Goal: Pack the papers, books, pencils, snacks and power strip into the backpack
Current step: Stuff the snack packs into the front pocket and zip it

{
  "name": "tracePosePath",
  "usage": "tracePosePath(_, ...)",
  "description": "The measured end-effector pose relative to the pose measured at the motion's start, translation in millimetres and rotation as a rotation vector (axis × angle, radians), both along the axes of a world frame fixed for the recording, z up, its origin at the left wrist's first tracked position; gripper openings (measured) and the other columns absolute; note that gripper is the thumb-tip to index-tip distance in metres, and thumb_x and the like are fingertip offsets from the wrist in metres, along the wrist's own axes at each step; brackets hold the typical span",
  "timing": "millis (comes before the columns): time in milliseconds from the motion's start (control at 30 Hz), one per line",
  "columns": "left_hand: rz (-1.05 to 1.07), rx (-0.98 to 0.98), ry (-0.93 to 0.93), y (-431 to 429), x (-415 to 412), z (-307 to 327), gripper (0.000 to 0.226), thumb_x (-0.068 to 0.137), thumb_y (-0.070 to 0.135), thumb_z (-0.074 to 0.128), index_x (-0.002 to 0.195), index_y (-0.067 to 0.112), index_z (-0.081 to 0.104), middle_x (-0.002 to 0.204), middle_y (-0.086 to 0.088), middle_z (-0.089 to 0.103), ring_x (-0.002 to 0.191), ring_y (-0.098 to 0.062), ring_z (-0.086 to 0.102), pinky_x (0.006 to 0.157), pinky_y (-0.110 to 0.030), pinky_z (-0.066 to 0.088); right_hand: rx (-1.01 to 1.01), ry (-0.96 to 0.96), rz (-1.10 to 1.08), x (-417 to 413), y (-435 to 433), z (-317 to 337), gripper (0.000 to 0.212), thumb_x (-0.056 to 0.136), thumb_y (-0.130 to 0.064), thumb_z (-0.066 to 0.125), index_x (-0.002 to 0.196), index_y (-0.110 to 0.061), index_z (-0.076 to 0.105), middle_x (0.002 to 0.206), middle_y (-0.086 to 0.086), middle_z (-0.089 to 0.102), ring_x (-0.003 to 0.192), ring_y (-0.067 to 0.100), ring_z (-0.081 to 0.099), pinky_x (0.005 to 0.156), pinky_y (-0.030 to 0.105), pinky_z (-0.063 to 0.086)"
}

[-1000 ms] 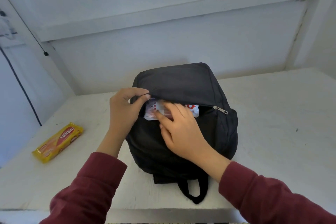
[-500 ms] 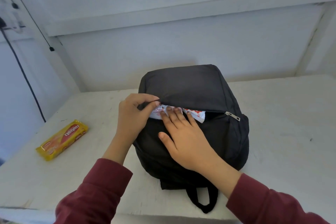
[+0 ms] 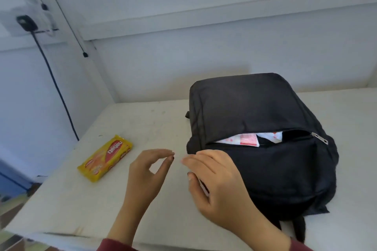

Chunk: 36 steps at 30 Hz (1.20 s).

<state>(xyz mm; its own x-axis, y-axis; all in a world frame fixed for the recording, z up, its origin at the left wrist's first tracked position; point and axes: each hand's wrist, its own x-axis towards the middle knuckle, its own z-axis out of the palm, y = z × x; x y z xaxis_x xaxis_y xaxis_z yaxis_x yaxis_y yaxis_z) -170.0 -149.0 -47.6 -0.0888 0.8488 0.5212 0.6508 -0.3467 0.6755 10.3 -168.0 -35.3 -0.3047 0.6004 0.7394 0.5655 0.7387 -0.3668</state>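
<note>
A black backpack [image 3: 255, 112] lies on the white table [image 3: 142, 124], its front pocket unzipped. A white and red snack packet [image 3: 247, 139] sits inside the pocket opening, partly showing. A yellow biscuit pack [image 3: 106, 158] lies on the table to the left of the bag. My left hand [image 3: 149, 171] hovers over the table between the biscuit pack and the bag, fingers loosely curved, holding nothing. My right hand [image 3: 214, 181] is beside it over the bag's left front corner, fingers relaxed and empty.
The pocket's zipper pull [image 3: 319, 138] hangs at the right end of the opening. A black cable [image 3: 55, 83] runs down the wall at the left from a plug. The table's front edge is just below my wrists.
Both hands have come off the backpack's pocket and moved left toward the table. The snack packet stays in the pocket. The view has swung left.
</note>
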Motion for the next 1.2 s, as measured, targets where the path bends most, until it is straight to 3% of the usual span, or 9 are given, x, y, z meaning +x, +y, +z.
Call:
tracePosePath(133,0.240,-0.115,-0.018,-29,-68,-22,0.023,0.078,0.010,0.072,0.082,0.032,0.070,0.091,0.026,0.067,0.091,0.009,0.057,0.078,-0.003,0.039,-0.143,-0.107,0.084,-56,22,-9,0.033,0.084,-0.019,0.054,0.116,-0.017,0.061,0.101,-0.008,0.065,0.094,0.008,0.055,0.086,0.022,0.042)
tracePosePath(267,0.376,-0.238,0.072,-51,-122,-36,0.024,0.078,0.016,0.072,0.085,0.038,0.066,0.092,0.019,0.067,0.090,0.002,0.057,0.085,-0.022,0.042,-0.315,-0.292,0.191,-109,55,-33,0.044,0.086,-0.025,0.044,0.128,-0.015,0.054,0.117,-0.002,0.063,0.106,0.016,0.056,0.092,0.030,0.043)
tracePosePath(367,0.349,-0.365,0.172,-60,-148,-54,0.027,0.078,0.038,0.071,0.103,0.026,0.071,0.116,0.003,0.066,0.115,-0.015,0.055,0.098,-0.026,0.035,-0.363,-0.423,0.262,-146,81,-51,0.051,0.086,-0.026,0.039,0.134,-0.012,0.048,0.136,0.009,0.052,0.124,0.026,0.048,0.103,0.038,0.034)
tracePosePath(467,0.255,-0.391,0.262,-65,-160,-72,0.073,0.074,0.076,0.040,0.114,0.021,0.067,0.129,0.002,0.055,0.125,-0.012,0.043,0.104,-0.033,0.030,-0.351,-0.529,0.253,-175,102,-61,0.052,0.094,-0.028,0.039,0.144,-0.015,0.033,0.152,0.009,0.029,0.141,0.025,0.024,0.114,0.040,0.014)
tracePosePath(600,0.250,-0.331,0.225,-65,-165,-80,0.081,0.075,0.082,0.024,0.118,0.025,0.064,0.130,0.013,0.046,0.126,-0.007,0.037,0.105,-0.031,0.025,-0.350,-0.669,0.232,-198,120,-63,0.054,0.099,-0.033,0.034,0.149,-0.022,0.018,0.158,0.002,0.010,0.146,0.018,0.000,0.116,0.039,-0.003)
tracePosePath(733,0.249,-0.306,0.242,-65,-167,-82,0.078,0.078,0.080,0.024,0.119,0.026,0.063,0.132,0.013,0.046,0.127,-0.006,0.036,0.105,-0.030,0.024,-0.347,-0.626,0.193,-202,123,-63,0.046,0.095,-0.030,0.039,0.139,-0.019,0.038,0.143,0.007,0.041,0.132,0.026,0.037,0.112,0.046,0.017)
tracePosePath(867,0.255,-0.285,0.222,-64,-168,-83,0.075,0.078,0.079,0.027,0.117,0.028,0.063,0.131,0.013,0.048,0.127,-0.007,0.039,0.104,-0.030,0.026,-0.221,-0.564,0.081,-196,113,-60,0.041,0.077,-0.038,0.042,0.098,-0.012,0.066,0.086,0.009,0.061,0.076,0.028,0.059,0.073,0.037,0.046)
tracePosePath(1033,0.253,-0.282,0.224,-64,-168,-83,0.072,0.078,0.079,0.029,0.117,0.029,0.064,0.131,0.013,0.049,0.126,-0.008,0.042,0.105,-0.031,0.028,-0.419,-0.625,0.056,-195,110,-60,0.063,0.086,-0.051,0.049,0.135,-0.014,0.037,0.151,0.022,0.020,0.138,0.040,0.021,0.112,0.050,0.015)
tracePosePath(1200,0.253,-0.263,0.224,-66,-168,-83,0.067,0.080,0.075,0.035,0.115,0.027,0.065,0.129,0.010,0.053,0.123,-0.007,0.044,0.104,-0.031,0.030,-0.562,-0.505,-0.009,-195,107,-51,0.059,0.081,-0.047,0.054,0.129,-0.017,0.036,0.128,0.014,0.043,0.115,0.032,0.041,0.095,0.040,0.032)
